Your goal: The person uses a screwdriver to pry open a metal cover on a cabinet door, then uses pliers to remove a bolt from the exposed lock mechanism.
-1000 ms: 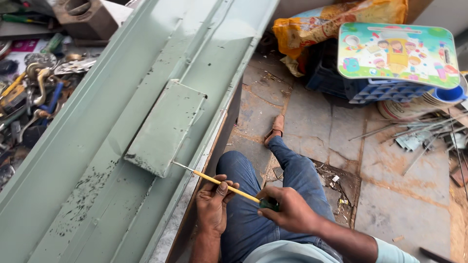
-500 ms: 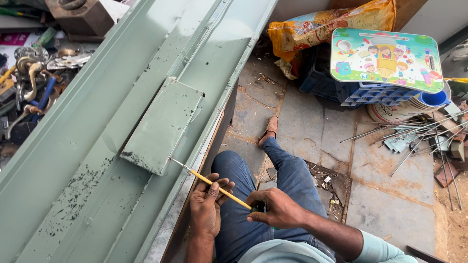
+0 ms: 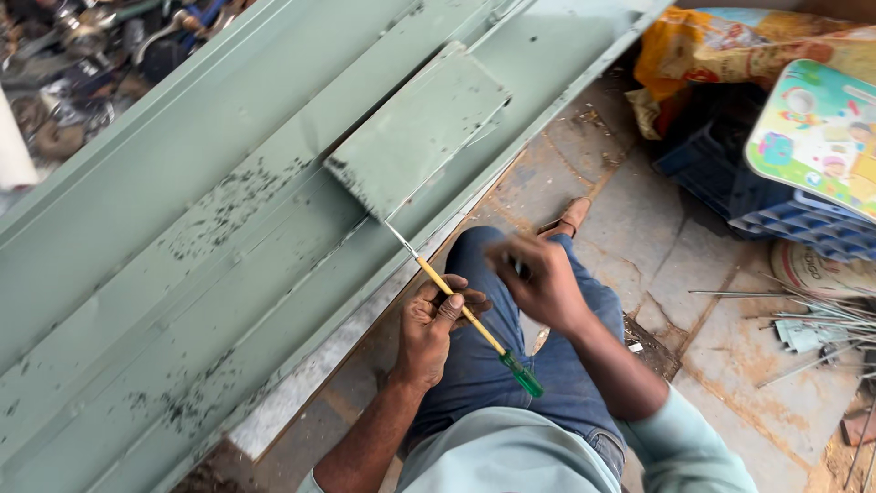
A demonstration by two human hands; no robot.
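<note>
Holding a screwdriver (image 3: 461, 309) by the yellow part of its shaft, the left hand (image 3: 436, 321) has its fingers closed around it, the thumb pressed on top. The tool lies slanted: its metal tip points to 11 o'clock and touches the lower corner of a small green metal plate (image 3: 420, 128), and its green handle end hangs free at 5 o'clock, over the knee in blue jeans (image 3: 511, 365). The right hand (image 3: 540, 274) is just beside the tool, at 2 o'clock from the left hand, blurred; its fingers look half curled and I cannot tell if they hold anything. The plate rests on a long green metal panel (image 3: 182, 274) with black specks. I judge the screwdriver light, stiff and thin, a little slippery; the best grip seems the thicker green handle.
</note>
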